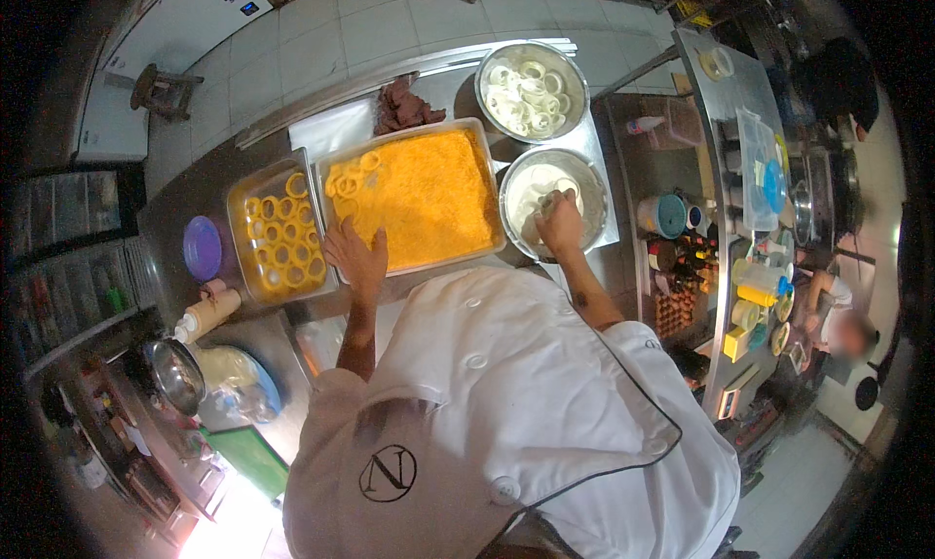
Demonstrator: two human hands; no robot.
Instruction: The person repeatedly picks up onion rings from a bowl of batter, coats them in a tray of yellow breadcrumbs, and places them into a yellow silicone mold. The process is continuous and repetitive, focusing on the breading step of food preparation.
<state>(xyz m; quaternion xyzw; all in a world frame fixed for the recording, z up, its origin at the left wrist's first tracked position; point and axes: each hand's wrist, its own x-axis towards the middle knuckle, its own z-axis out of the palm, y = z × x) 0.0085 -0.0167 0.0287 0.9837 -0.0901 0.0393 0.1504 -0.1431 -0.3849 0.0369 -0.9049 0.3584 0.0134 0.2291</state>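
Note:
My right hand (561,224) reaches into a steel bowl of white batter (529,183), its fingertips down in the liquid. A pale ring (567,186) shows beside the fingers; whether they grip it is hidden. My left hand (356,256) rests palm down with fingers apart at the left end of a tray of orange breadcrumbs (431,201). Several crumbed rings (354,179) lie on the crumbs beyond that hand. To its left, a clear container (245,256) holds rows of coated rings (290,232). Behind the batter stands a steel bowl of pale onion rings (529,95).
A brown cloth (407,107) lies behind the crumb tray. Further left are a purple lid (202,248) and a squeeze bottle (208,315). A shelf unit (719,267) with tubs and eggs stands to the right; another person (840,318) is beyond it.

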